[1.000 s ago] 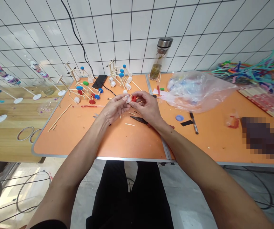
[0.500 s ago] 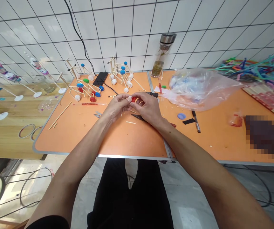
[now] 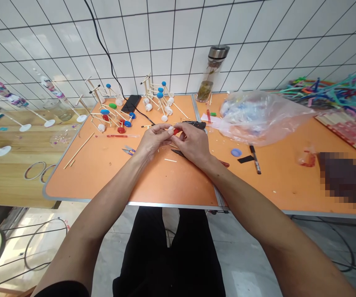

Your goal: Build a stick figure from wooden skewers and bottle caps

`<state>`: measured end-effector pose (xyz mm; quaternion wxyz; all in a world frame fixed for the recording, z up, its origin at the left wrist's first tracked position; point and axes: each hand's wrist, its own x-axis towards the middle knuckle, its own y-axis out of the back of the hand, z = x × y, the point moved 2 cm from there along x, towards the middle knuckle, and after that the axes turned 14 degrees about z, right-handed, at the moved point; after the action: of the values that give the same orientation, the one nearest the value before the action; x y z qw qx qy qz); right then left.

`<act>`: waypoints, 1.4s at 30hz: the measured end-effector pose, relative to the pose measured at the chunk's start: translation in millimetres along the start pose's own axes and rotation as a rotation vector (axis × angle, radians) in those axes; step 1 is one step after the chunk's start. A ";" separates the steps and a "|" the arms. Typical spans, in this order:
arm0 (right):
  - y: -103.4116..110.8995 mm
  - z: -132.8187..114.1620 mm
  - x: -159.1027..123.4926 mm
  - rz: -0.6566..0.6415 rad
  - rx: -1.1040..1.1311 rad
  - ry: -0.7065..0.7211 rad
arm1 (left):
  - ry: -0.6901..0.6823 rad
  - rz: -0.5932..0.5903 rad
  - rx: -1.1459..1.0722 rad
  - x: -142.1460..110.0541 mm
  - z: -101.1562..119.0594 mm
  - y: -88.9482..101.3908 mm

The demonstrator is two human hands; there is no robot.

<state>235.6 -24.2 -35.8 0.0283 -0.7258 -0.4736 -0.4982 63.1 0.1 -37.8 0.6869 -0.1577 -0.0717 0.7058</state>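
My left hand (image 3: 153, 142) pinches a small white plastic cap (image 3: 170, 129) between thumb and fingers. Against it, my right hand (image 3: 193, 142) grips a small red plastic cap (image 3: 176, 131), mostly covered by the fingers. The two caps meet or nearly meet; the fingers hide the contact. Under my right hand lies a tool with a dark pointed blade (image 3: 177, 153), its middle hidden. A pair of thread snips (image 3: 129, 151) rests left of my left hand. Just behind the right hand is a black tool (image 3: 198, 124), partly covered.
Stick models with coloured caps (image 3: 112, 113) and another stick model (image 3: 157, 97) stand at the back, beside a black phone (image 3: 131, 104). Rightward are a glass tea bottle (image 3: 207, 82), a plastic bag (image 3: 255, 115), a marker (image 3: 255, 160) and a blue lid (image 3: 236, 152). Thin sticks (image 3: 79, 150) lie left.
The white and red caps have come together between my fingertips, from slightly apart. My left fingers cover more of the white cap. The view has shifted slightly.
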 end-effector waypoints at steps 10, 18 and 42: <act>-2.1 -3.0 -3.8 -0.039 -0.119 0.022 | -0.057 -0.013 0.026 -2.9 -2.7 -3.8; 1.1 -6.3 -0.1 -0.047 0.015 -0.029 | 0.001 0.014 0.016 -3.0 1.4 -2.6; -1.9 3.8 7.6 -0.082 0.452 -0.265 | -0.041 -0.056 -0.061 3.1 12.2 2.6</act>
<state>237.3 -16.1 -32.8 0.1070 -0.7402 -0.6014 -0.2811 56.6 4.5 -27.6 0.6997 -0.1618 -0.1117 0.6869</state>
